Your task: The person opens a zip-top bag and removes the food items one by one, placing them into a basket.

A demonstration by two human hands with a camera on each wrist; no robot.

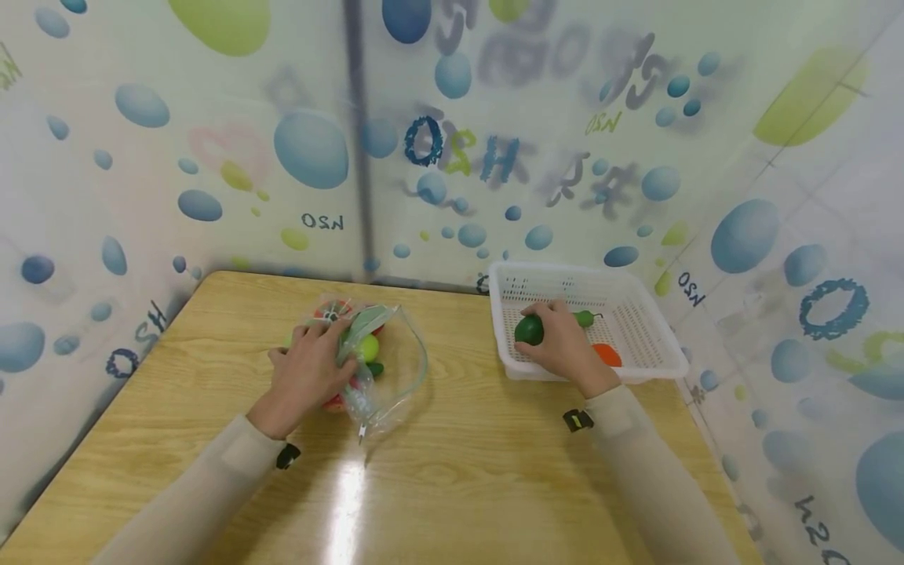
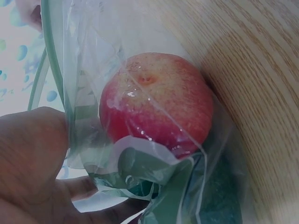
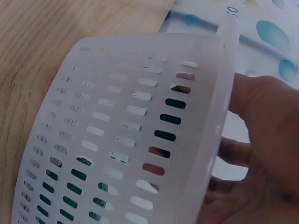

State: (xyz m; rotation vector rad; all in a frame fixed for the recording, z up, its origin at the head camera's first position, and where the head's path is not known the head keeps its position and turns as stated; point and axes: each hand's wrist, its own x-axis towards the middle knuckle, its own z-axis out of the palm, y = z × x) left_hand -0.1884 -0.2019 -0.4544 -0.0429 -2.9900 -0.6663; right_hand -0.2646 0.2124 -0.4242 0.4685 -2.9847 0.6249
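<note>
On the left of the table lies a clear zip bag holding several fruits and vegetables. My left hand grips the bag from above, its fingers curled into the plastic. Through the film in the left wrist view shows a red-and-yellow apple; a yellow-green ball shows in the head view. My right hand reaches into a white slotted basket and holds a dark green rounded fruit between thumb and fingers. In the right wrist view the basket wall partly hides the fruit and fingers.
Inside the basket lie a green pepper with a curved stem and an orange-red piece. The basket stands at the back right of the wooden table, close to the patterned wall.
</note>
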